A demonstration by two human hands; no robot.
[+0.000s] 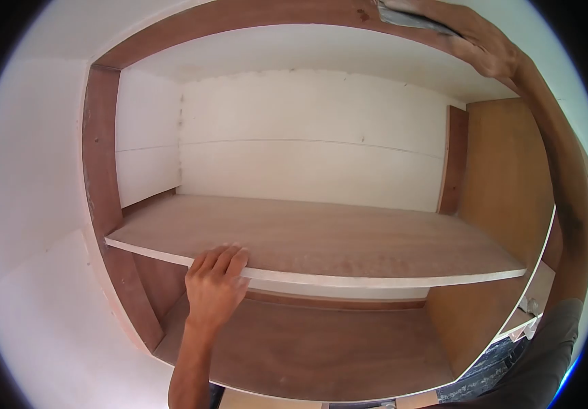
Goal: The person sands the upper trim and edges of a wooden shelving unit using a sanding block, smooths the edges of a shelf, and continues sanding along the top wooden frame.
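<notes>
My left hand [217, 283] grips the pale front edge of the middle shelf [321, 235], fingers curled over its top face and the thumb at the front edge. High at the upper right, my right hand [481, 42] is raised against the reddish-brown top rail [273, 13] of the cabinet frame. Under its fingers lies a grey sheet [417, 22], which looks like sandpaper, pressed along the rail. The fingertips are partly cut off by the top of the picture. A dark spot [363, 15] marks the rail just left of the sheet.
A lower shelf [321, 347] runs beneath the middle one. The brown left post [101, 150] meets a white wall [31, 177]. A yellowish-brown side panel [505, 157] closes the right side. At the lower right, dark patterned material [492, 365] shows beyond the cabinet.
</notes>
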